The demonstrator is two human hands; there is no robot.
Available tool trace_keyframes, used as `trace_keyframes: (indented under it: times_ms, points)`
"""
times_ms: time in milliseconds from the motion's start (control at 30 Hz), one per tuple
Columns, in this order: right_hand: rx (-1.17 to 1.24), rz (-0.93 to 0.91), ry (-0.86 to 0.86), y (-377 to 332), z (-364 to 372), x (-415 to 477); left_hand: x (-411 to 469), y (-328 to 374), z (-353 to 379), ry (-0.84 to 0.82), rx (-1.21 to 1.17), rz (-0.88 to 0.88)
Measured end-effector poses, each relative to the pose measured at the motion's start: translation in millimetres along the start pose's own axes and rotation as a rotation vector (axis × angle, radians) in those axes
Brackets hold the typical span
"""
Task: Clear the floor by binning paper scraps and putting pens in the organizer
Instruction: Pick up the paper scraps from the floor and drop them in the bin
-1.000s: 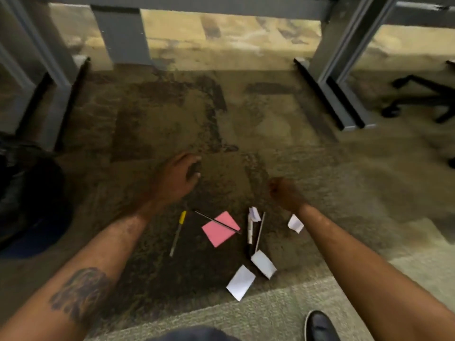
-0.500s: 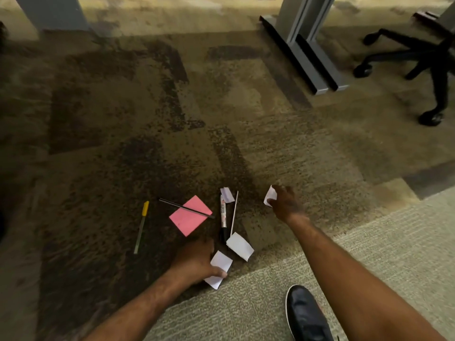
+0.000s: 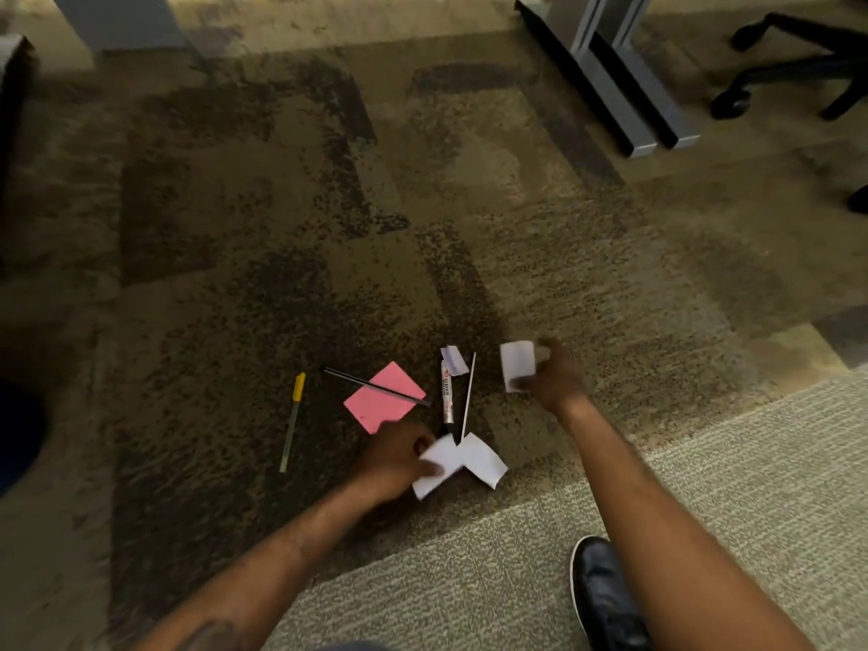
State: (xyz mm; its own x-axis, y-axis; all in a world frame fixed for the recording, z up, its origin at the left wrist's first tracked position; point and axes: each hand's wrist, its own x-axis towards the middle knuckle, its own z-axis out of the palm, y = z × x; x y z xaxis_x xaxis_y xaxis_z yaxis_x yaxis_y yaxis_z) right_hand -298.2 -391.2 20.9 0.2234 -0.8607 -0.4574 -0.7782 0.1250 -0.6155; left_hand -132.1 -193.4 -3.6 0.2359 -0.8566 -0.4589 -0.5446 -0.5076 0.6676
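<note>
My right hand pinches a white paper scrap, lifted just off the carpet. My left hand grips another white scrap, which touches a second white scrap lying beside it. A pink sticky note lies on the carpet with a thin black pen across it. A marker and a thin white stick pen lie side by side, a small white scrap at their top. A yellow-capped pen lies to the left.
Grey desk feet stand at the back right, and a black office chair base is beyond them. A grey post rises at the back left. My black shoe rests on the lighter carpet at the lower right.
My left hand came down from above the pens to a white scrap and took hold of it. My right hand grasped the right-hand scrap and lifted it.
</note>
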Motion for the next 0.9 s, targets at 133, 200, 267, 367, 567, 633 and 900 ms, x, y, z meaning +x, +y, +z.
trace_keyframes:
  times_ms: [133, 200, 267, 367, 567, 633, 900]
  points:
    - [-0.184, -0.037, -0.339, -5.6, 6.4, -47.0, 34.5, 11.7, -41.9, 0.161, 0.082, 0.162]
    - [-0.298, -0.061, -0.391, -1.9, 21.4, -69.5, 53.1, 23.3, -58.1, 0.136, 0.154, 0.222]
    - [-0.363, -0.025, -0.400, 1.3, 37.5, -89.0, 70.7, 34.1, -66.5, 0.092, 0.239, 0.283]
    - [-0.525, -0.060, -0.381, 6.3, 55.3, -103.9, 92.1, 44.8, -65.1, 0.016, 0.319, 0.315]
    - [-0.621, -0.105, -0.309, 13.5, 70.4, -116.8, 117.9, 48.0, -41.1, -0.022, 0.324, 0.247]
    - [-0.517, -0.070, -0.285, 12.9, 65.6, -113.0, 121.6, 48.7, -36.5, -0.004, 0.345, 0.214]
    - [-0.256, -0.040, 0.038, -0.5, 13.0, -89.3, 117.6, 64.7, -39.7, 0.101, 0.216, 0.076]
